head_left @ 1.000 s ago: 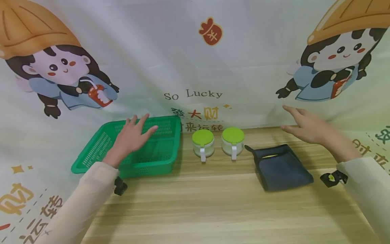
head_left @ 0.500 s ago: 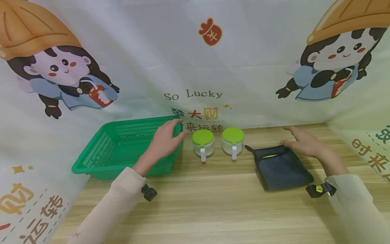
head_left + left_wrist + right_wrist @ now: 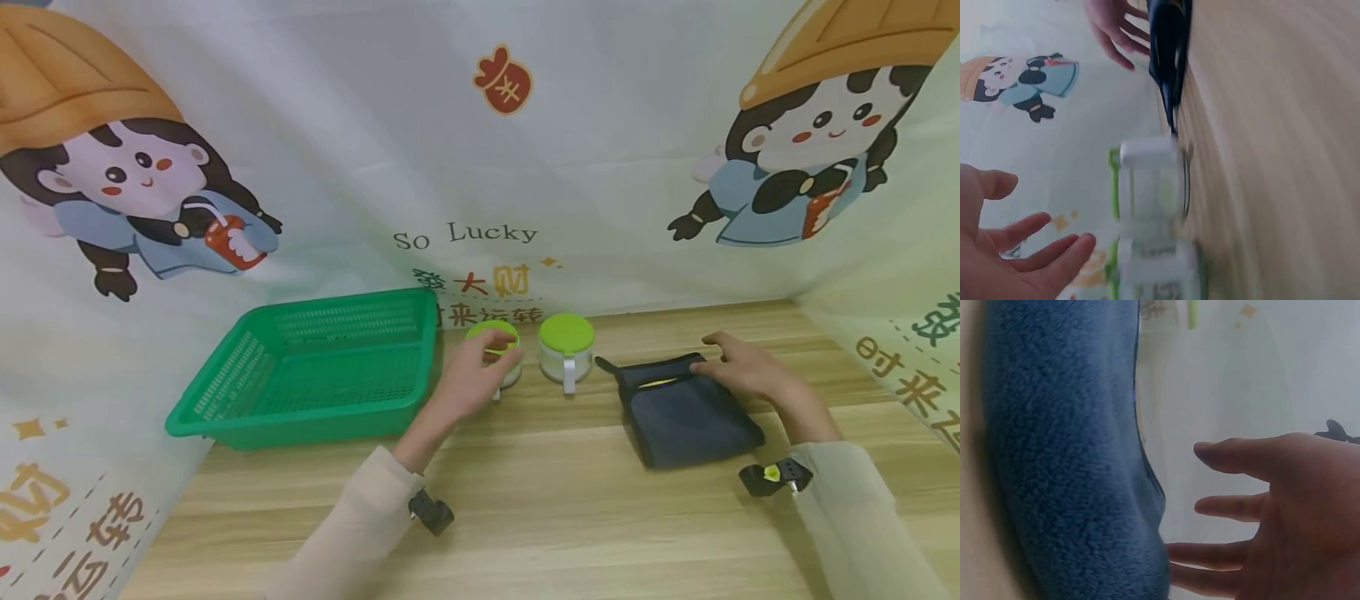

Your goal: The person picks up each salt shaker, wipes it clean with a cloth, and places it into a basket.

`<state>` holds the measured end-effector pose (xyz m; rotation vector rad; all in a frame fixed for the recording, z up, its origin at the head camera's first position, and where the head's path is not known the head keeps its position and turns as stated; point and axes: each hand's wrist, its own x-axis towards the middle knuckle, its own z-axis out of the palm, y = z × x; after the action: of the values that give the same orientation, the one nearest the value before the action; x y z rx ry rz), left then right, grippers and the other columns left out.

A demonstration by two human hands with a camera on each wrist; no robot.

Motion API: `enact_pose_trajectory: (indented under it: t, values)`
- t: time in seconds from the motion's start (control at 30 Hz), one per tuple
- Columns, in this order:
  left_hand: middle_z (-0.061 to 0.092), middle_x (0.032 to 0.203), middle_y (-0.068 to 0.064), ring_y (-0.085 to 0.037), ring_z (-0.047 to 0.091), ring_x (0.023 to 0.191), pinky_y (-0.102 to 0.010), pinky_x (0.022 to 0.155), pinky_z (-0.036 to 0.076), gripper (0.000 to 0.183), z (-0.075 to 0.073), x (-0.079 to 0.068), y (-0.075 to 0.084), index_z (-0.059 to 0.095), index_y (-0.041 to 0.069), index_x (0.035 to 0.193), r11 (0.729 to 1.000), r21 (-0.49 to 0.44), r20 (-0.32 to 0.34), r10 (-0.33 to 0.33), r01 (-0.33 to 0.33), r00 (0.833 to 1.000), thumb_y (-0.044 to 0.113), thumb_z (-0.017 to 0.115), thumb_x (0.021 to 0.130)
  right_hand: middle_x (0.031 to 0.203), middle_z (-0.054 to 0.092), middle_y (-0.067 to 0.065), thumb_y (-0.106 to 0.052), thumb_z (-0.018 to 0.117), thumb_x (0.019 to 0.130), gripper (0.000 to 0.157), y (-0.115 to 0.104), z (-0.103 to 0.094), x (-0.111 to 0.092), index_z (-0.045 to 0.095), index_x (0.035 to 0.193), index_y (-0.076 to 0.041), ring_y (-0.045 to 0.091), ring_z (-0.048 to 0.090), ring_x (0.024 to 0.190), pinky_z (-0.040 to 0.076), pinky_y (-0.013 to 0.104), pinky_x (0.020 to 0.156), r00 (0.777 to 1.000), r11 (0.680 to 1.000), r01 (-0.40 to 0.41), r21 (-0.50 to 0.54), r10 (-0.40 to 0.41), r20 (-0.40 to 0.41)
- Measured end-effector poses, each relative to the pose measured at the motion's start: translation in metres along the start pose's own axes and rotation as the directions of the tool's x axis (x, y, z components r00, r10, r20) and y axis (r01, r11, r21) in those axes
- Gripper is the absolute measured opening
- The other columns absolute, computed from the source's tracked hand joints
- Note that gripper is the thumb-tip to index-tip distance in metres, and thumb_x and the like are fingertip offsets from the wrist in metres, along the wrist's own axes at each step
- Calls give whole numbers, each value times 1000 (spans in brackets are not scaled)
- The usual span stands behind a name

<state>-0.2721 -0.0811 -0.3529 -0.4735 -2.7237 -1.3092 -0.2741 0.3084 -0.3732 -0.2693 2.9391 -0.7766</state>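
Note:
My left hand (image 3: 471,379) hovers at the left seasoning jar (image 3: 487,325), fingers loosely bent and parted; its fingertips overlap the green lid in the head view. In the left wrist view that jar is the lower one (image 3: 1154,272), beside the spread fingers. The right jar (image 3: 567,362), also clear with a green lid and white handle, stands next to it. My right hand (image 3: 750,371) is at the far right edge of a dark blue fabric pouch (image 3: 690,421). In the right wrist view its fingers are extended, two lower fingertips partly hidden behind the fleecy pouch (image 3: 1072,456).
A green plastic basket (image 3: 255,433) stands at the left on the wood-grain table (image 3: 540,517). A printed cloth (image 3: 360,125) hangs behind the table and along its sides. The pouch has a loop at its upper left corner.
My left hand has swung right from over the basket to the left jar. The right hand has come down and inward to the pouch's edge. Basket, jars and pouch stay put.

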Motion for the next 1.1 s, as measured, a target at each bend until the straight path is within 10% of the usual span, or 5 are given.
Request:
enact_pose_trajectory:
  t: [0.17, 0.53, 0.63, 0.83, 1.1]
  values:
    - [69, 128, -18, -36, 69, 112, -46, 93, 58, 41, 26, 3, 3, 65, 6, 130, 977, -154, 96, -135, 148, 986, 36, 59, 103, 141, 40, 52, -25, 56, 105, 66, 3, 3, 1, 32, 145, 22, 66, 48, 125, 49, 66, 96, 999, 999, -32, 4, 32, 27]
    - [59, 120, -24, -24, 62, 89, -40, 85, 61, 36, 70, 18, -3, 60, 0, 123, 796, -457, 250, -313, 396, 916, 30, 61, 102, 145, 35, 51, -29, 59, 102, 74, 7, 13, 7, 31, 145, 25, 60, 49, 126, 47, 63, 103, 995, 989, -85, 121, 77, 63]
    - [59, 120, -21, -23, 63, 88, -36, 80, 61, 39, 76, 21, -4, 60, 2, 127, 775, -463, 267, -341, 430, 901, 31, 62, 101, 141, 42, 47, -29, 58, 104, 77, 7, 15, 9, 26, 146, 27, 44, 64, 111, 55, 50, 95, 988, 960, -135, 247, 111, 109]
    - [59, 133, -19, -28, 66, 105, -35, 84, 61, 47, 87, 26, -2, 59, 6, 138, 765, -444, 309, -357, 466, 881, 38, 59, 103, 85, 71, 2, -30, 63, 102, 41, 6, 13, 10, 63, 114, 9, 11, 68, 74, 58, 31, 70, 971, 864, -229, 449, 174, 161]
    - [59, 123, -12, -24, 63, 101, -32, 83, 60, 37, 94, 31, -3, 66, 7, 124, 754, -462, 337, -339, 467, 879, 35, 48, 109, 89, 69, -3, -27, 55, 107, 49, -3, 8, 9, 52, 134, 13, 11, 70, 78, 59, 31, 73, 979, 854, -171, 491, 93, 180]
